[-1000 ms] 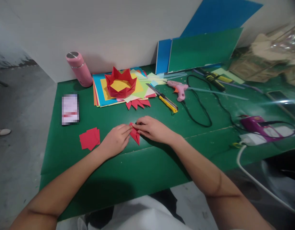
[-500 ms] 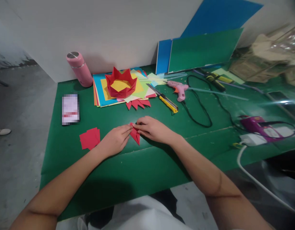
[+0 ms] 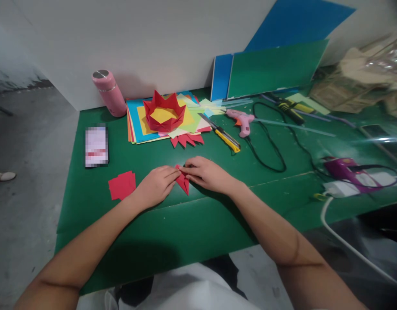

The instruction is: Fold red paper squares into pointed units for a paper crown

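Between my hands a small piece of folded red paper [image 3: 183,183] lies on the green tabletop, its pointed end toward me. My left hand [image 3: 158,185] has its fingers pressed together on the paper's upper left edge. From the other side, my right hand [image 3: 206,173] pinches the upper part, its fingertips covering some of the folds. Red paper squares [image 3: 122,186] lie loosely stacked beside my left forearm. Beyond my hands, several folded red points [image 3: 187,140] stick out by a ring of folded red paper [image 3: 166,125] on coloured sheets.
A pink bottle [image 3: 110,94] and a phone [image 3: 97,146] stand and lie at the left. Right of the coloured sheets [image 3: 134,125] are a yellow utility knife [image 3: 227,140] and a pink glue gun [image 3: 242,122] with a looping black cord. A purple power strip [image 3: 350,172] sits at the right.
The view has shifted very slightly. My hands stay on the red paper in nearly the same pose, and nothing else has visibly moved.
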Tool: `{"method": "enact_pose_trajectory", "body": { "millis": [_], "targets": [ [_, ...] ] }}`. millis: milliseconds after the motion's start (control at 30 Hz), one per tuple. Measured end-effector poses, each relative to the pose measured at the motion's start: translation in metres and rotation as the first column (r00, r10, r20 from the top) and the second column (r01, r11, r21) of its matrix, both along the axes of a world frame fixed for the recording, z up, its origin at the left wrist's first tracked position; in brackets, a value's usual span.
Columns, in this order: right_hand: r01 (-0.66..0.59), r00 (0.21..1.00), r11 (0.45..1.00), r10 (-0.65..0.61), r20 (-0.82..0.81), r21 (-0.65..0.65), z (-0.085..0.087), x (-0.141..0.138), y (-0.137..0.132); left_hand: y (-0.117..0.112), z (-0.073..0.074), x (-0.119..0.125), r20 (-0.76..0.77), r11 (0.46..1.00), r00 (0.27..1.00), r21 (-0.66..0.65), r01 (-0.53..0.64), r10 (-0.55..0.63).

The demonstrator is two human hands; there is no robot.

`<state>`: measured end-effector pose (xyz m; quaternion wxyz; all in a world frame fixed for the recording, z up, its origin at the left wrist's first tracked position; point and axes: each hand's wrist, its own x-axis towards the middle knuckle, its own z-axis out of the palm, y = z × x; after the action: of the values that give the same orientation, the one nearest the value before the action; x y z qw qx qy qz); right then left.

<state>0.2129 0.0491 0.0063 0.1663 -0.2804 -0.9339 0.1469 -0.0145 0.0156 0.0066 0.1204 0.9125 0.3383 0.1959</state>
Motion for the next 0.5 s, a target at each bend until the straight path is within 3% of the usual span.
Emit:
{"method": "enact_pose_trajectory", "body": {
  "millis": [300,500],
  "targets": [
    [0.078,0.986,0.995,-0.085,0.144,0.056,0.001,-0.013,-0.003,-0.001,0.005,-0.002,-0.062,1.000,0.998,0.011,-0.020,0.020],
    [0.118,0.986,0.993,-0.116,0.117,-0.014,0.001,-0.016,-0.004,-0.003,0.000,0.000,-0.025,0.996,0.998,0.073,-0.056,0.058]
  ]
}}
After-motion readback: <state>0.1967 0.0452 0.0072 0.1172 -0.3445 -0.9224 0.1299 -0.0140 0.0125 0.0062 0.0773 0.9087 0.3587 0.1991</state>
